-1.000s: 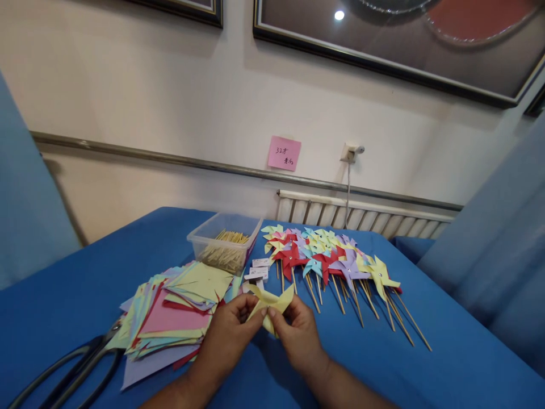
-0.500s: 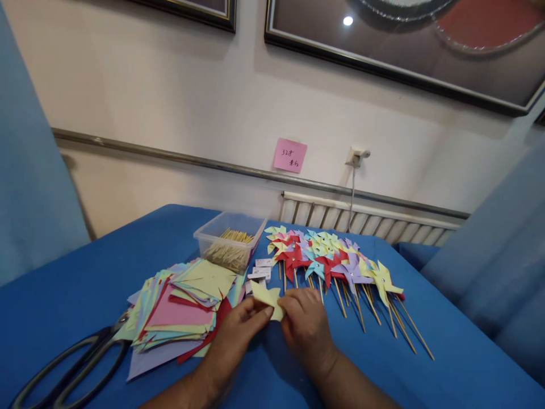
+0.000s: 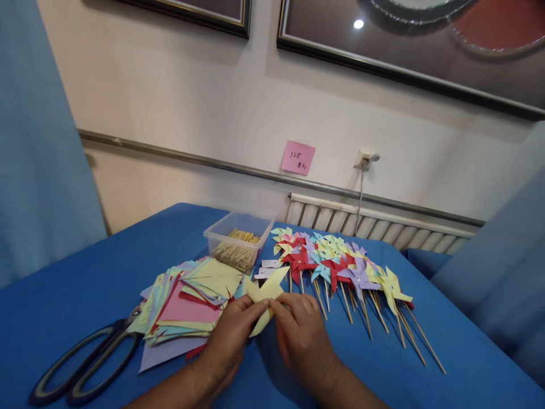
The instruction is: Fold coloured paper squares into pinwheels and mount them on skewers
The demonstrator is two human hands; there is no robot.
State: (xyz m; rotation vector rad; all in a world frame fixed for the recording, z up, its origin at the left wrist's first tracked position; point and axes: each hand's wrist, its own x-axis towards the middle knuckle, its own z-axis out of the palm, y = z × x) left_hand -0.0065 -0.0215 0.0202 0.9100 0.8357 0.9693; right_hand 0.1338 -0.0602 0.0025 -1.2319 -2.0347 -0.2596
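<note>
My left hand [image 3: 230, 336] and my right hand [image 3: 303, 334] meet over the blue table and both pinch a pale yellow paper piece [image 3: 264, 292] with pointed flaps, folded like a pinwheel head. The paper sticks up above my fingertips. Just left of my left hand lies a fanned stack of coloured paper squares [image 3: 187, 304]. Right of my right hand lies a row of finished paper pinwheels [image 3: 340, 264] on wooden sticks.
A clear plastic box of wooden sticks [image 3: 237, 241] stands behind the paper stack. Small white packets [image 3: 268, 268] lie beside it. Large black scissors [image 3: 80, 366] rest at the front left. The blue table [image 3: 85, 284] meets a wall with a radiator [image 3: 374, 224].
The paper's flaps were spread, then pressed low between my hands, and now stand up again with a point raised. The view has shifted left; the table things have not moved.
</note>
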